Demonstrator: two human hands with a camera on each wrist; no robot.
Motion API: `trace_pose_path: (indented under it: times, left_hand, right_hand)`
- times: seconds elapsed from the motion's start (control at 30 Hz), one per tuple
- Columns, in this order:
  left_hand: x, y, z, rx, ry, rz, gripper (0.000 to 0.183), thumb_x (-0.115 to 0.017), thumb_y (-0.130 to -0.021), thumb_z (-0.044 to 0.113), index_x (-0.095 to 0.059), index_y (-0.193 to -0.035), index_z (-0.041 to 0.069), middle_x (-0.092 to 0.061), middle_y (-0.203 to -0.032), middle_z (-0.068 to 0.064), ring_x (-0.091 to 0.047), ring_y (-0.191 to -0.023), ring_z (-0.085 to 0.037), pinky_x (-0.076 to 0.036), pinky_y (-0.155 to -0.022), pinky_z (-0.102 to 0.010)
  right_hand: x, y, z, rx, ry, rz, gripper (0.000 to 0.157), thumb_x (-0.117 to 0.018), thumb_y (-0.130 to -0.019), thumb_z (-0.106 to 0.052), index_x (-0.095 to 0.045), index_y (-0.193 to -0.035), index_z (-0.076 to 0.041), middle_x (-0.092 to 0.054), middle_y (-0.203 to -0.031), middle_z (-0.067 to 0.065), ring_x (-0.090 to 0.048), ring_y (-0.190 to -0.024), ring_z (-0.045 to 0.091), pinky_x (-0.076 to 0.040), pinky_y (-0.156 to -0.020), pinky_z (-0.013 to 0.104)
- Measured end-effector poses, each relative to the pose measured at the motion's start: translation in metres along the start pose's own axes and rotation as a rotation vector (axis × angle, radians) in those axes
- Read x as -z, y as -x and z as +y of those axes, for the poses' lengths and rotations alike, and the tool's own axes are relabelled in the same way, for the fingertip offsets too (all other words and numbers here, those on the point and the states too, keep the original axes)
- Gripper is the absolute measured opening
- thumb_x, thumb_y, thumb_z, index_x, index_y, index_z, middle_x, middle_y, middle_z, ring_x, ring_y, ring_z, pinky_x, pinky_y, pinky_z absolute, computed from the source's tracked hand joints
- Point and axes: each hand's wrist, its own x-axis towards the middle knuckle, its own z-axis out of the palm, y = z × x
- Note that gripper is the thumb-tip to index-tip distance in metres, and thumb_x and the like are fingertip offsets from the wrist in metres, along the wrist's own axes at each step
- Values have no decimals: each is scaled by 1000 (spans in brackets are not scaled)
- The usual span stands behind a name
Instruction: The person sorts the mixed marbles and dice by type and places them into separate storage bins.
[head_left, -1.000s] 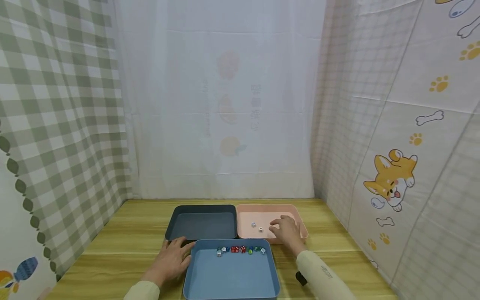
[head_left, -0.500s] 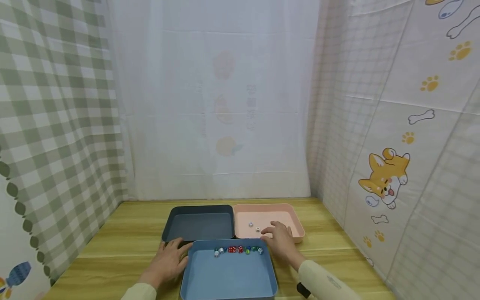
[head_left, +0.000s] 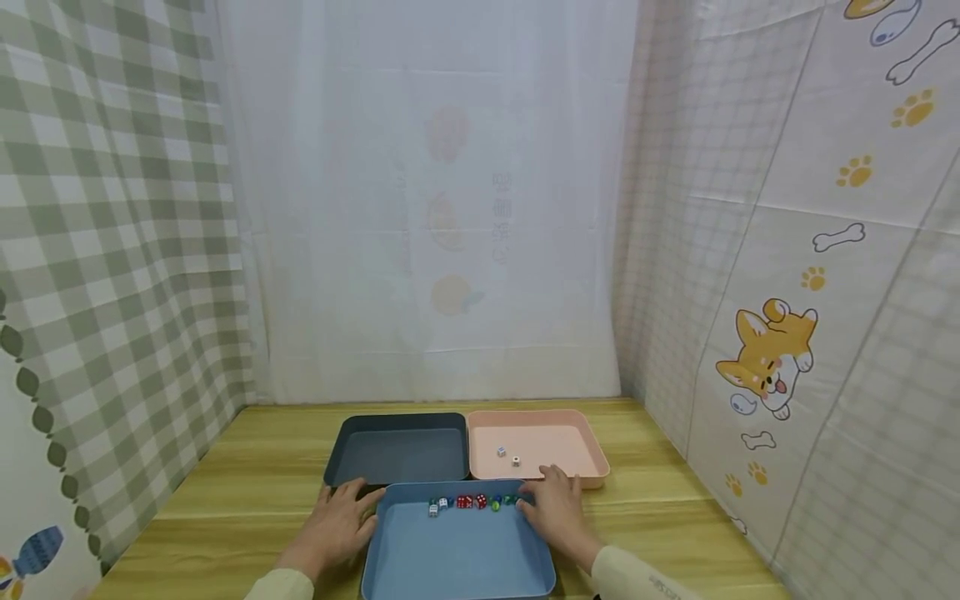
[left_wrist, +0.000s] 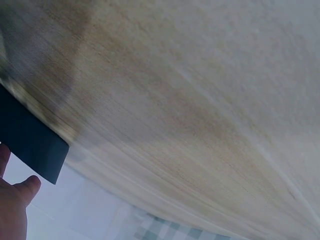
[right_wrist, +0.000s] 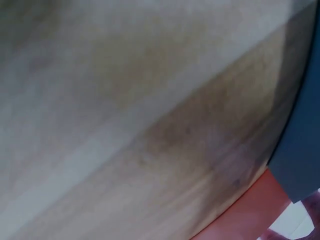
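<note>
"Where is the right hand?"

"The right hand (head_left: pixel 557 512) is over the far right corner of the blue tray (head_left: pixel 457 558), its fingertips at the right end of the row of small pieces, just beside a dark green piece (head_left: pixel 510 500)."

"Pinching anything?"

"I cannot tell; the fingers are bent, and what lies beneath them is hidden."

"And the row itself?"

"It runs along the tray's far side, between the hands: white dice (head_left: pixel 433 510) at the left, red dice (head_left: pixel 482 501) in the middle, then a bright green piece (head_left: pixel 496 505)."

"The left hand?"

"The left hand (head_left: pixel 337 521) has its fingers spread and grips nothing. It lies at the blue tray's far left corner, fingertips by the near edge of the dark tray (head_left: pixel 405 454), well apart from the red dice."

"What is far right?"

"The pink tray (head_left: pixel 555 437), beside the dark one, with two small white cubes (head_left: pixel 516 461) in its left half, beyond the right hand."
</note>
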Motion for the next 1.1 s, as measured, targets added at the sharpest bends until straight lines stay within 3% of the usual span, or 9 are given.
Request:
trace_pose_path:
  times: [0.17, 0.47, 0.9, 1.1]
  left_hand:
    - [0, 0, 1, 5, 2, 0, 41, -55, -101, 30, -58, -140, 17, -47, -142, -19, -43, -132, -40, -23, -105, -72]
    - [-1, 0, 3, -6, 1, 27, 40, -56, -101, 29, -60, -138, 16, -49, -140, -20, -45, -131, -41, -24, -105, -72]
    - [-1, 1, 2, -9, -1, 32, 40, -56, -100, 29, -60, -138, 15, -48, -140, -20, -44, -131, -41, -24, -104, -72]
    - [-1, 1, 1, -10, -5, 38, 40, -56, -100, 28, -60, -138, 15, -49, -139, -19, -45, -130, -40, -25, -104, -72]
  right_hand:
    - [-5, 0, -1, -56, 27, -23, 17, -80, -80, -27, -79, -93, -16, -59, -128, 25, -42, -129, 49, -18, -104, 76]
    - [-6, -1, -4, -67, 86, -51, 10, -80, -78, -24, -79, -85, -17, -57, -131, 25, -41, -132, 48, -19, -105, 76]
    - [-9, -2, -6, -57, 42, -43, 13, -86, -73, -24, -74, -72, -23, -59, -129, 23, -41, -132, 48, -18, -104, 77]
    - [-7, -3, -7, -35, -13, 16, 12, -85, -74, -23, -73, -73, -22, -59, -129, 24, -42, -131, 50, -18, -103, 78]
